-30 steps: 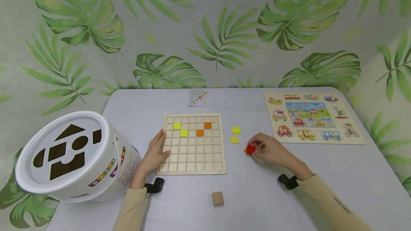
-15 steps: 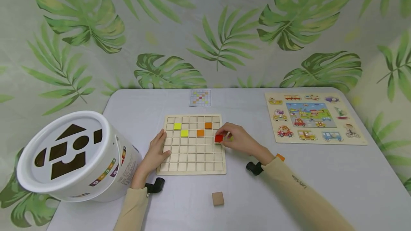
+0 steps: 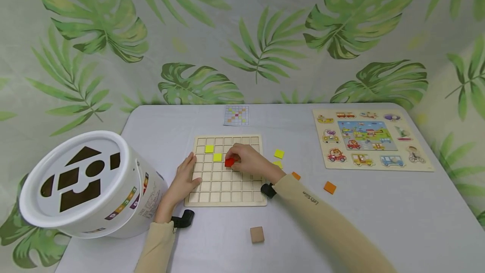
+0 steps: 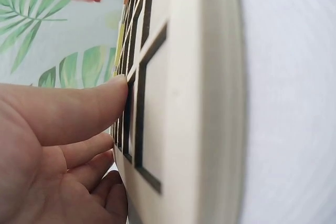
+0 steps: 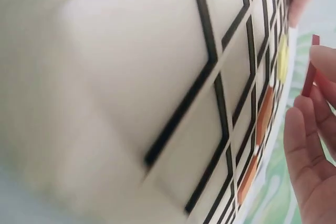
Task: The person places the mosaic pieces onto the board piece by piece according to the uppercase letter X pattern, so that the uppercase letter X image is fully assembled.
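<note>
A square wooden grid board (image 3: 212, 186) lies on the table. My left hand (image 3: 183, 180) rests at its left edge, the thumb (image 4: 79, 111) touching the top face. Just over the middle of the board, my right hand (image 3: 250, 161) pinches a red square tile (image 3: 229, 162). The left wrist and right wrist views show this red tile (image 5: 312, 66) raised off the grid. Two yellow tiles (image 3: 209, 149) sit diagonally in the board's cells. Two orange tiles (image 5: 265, 114) in the grid show in the right wrist view; my right hand hides them from the head view.
Right of the board lie yellow tiles (image 3: 279, 153) and orange tiles (image 3: 329, 187). A pattern card (image 3: 236, 115) lies behind it, a wooden block (image 3: 257, 234) in front. A white bucket (image 3: 132, 205) stands left; a vehicle puzzle (image 3: 398, 148) lies at the far right.
My right hand has carried the red tile leftward from the loose tiles to over the board's middle. Two loose orange tiles have come into sight. My left hand stays put.
</note>
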Demonstrator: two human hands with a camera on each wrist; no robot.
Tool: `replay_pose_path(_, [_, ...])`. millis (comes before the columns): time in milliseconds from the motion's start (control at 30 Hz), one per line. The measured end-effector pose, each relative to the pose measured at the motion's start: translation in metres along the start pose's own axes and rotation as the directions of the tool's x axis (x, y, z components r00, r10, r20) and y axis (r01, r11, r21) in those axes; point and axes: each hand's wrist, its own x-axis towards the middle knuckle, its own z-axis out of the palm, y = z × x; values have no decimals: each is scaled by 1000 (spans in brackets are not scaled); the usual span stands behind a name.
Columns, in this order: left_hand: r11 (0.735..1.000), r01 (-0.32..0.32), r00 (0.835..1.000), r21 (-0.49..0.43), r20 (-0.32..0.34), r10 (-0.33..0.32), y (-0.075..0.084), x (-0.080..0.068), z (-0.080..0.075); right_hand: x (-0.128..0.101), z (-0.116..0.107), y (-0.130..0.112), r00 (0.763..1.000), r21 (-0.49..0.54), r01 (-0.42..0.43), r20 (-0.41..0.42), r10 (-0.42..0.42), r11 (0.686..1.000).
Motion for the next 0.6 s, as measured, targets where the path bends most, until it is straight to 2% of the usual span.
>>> replay_pose_path(300, [1000, 2, 1000, -7, 0, -2, 1, 0, 0, 14, 11, -6, 997, -117, -24, 69, 32, 993])
replay_pose_path(600, [1000, 11, 1000, -7, 8, -11, 1, 0, -1, 13, 12, -9, 996, -111, -44, 71, 52, 993])
